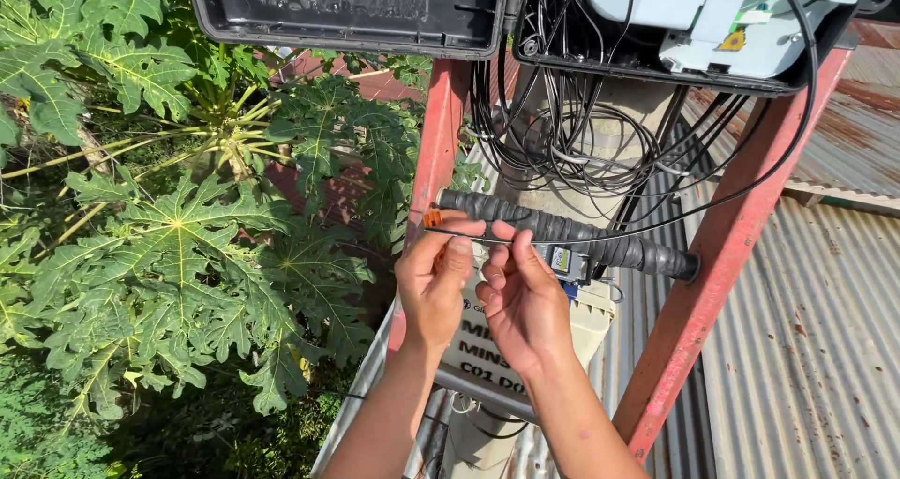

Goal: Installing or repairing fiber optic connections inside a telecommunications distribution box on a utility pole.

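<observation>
red ladder [722, 254] | taped black rung [562, 228] | cable coils [562, 142] draped over it

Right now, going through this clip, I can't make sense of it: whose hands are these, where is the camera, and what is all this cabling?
There is no machine here. The one picture comes from a camera worn on a person's head, looking down at their own bare hands. The left hand and right hand together pinch a thin black cable with a small orange piece at its end. Just behind lies a thick black taped bundle. Above hangs an open black box, its lid swung aside, with loops of black cable spilling out between red posts. Papaya leaves are on the left, corrugated roofing on the right.
</observation>
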